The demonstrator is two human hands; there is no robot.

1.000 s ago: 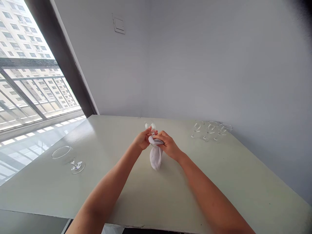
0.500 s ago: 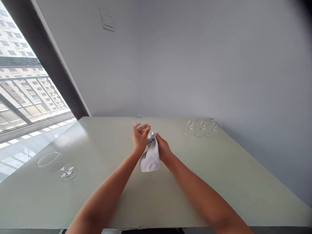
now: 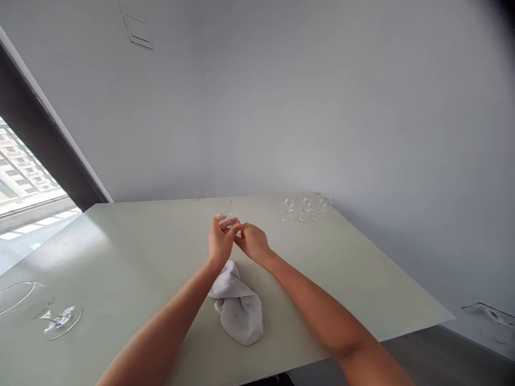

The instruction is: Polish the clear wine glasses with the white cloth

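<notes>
Head view: my left hand (image 3: 219, 242) and right hand (image 3: 254, 242), both apparently gripping one glass (image 3: 224, 215); bench (image 3: 153, 236) bears one cloth (image 3: 241, 316), one near goblet (image 3: 47, 315), three far goblets (image 3: 307, 203).

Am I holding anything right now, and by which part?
A clear glass, between your left hand and right hand: left near the bowl, right toward the foot end. The exact grip is hidden.

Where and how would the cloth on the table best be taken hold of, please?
I would pinch the rounded near end of the cloth from above, fingers either side of its folds. It lies loosely bunched on the table with that end in open view, whereas the left forearm partly hides the far end.
</notes>
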